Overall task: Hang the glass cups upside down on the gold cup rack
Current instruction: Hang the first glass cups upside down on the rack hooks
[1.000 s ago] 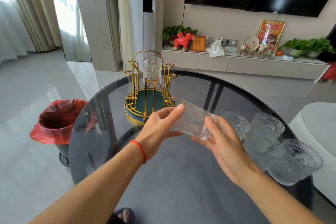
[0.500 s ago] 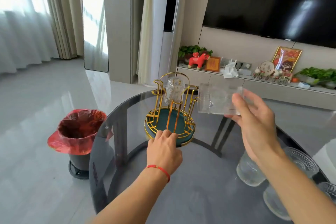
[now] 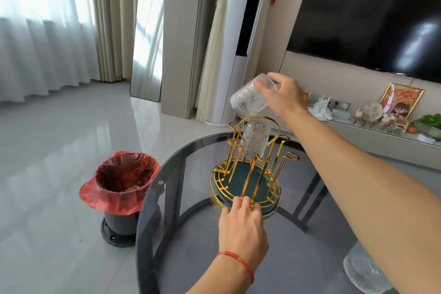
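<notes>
The gold cup rack [image 3: 248,169] with a green tray base stands on the round dark glass table [image 3: 181,234]. One ribbed glass cup [image 3: 254,142] hangs upside down on a far prong. My right hand [image 3: 282,95] grips a patterned glass cup [image 3: 248,100] by its base, tilted mouth-down just above the rack's top loop. My left hand [image 3: 242,227] rests its fingers on the near rim of the rack's base. Another glass cup [image 3: 360,270] stands at the lower right, partly hidden by my right forearm.
A black bin with a red bag [image 3: 120,188] stands on the floor left of the table. Behind are a TV wall, a low cabinet [image 3: 381,136] with ornaments, and curtains.
My right hand has carried the cup up and leftward and tipped it mouth-down over the rack. My left hand stays at the rack's base. The view has tilted upward.
</notes>
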Demonstrator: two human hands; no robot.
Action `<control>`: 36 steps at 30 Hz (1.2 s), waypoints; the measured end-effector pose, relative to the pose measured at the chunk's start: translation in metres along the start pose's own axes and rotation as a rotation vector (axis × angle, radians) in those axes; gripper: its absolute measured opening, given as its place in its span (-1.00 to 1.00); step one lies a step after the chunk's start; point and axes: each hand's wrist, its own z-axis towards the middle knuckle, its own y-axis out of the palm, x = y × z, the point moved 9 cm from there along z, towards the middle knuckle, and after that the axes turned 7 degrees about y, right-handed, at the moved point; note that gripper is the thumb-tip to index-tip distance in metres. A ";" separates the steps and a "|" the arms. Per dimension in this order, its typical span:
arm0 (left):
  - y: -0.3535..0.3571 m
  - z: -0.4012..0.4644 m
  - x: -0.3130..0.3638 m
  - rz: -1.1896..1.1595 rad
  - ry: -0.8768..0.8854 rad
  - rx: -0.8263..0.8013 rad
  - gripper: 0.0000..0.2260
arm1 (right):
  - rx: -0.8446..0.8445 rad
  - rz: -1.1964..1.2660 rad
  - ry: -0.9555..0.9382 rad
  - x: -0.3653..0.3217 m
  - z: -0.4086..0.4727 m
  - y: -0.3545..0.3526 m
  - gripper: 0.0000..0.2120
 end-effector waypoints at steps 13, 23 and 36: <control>-0.005 0.001 0.001 0.005 -0.019 -0.024 -0.73 | -0.332 -0.401 -0.001 0.022 -0.001 0.076 -0.31; -0.005 0.003 0.003 0.053 -0.033 -0.038 -0.74 | -0.515 -0.732 -0.071 0.023 -0.007 0.097 -0.33; 0.000 0.004 0.004 0.101 -0.047 -0.074 -0.70 | -0.138 -0.308 -0.232 0.030 -0.096 -0.029 -0.68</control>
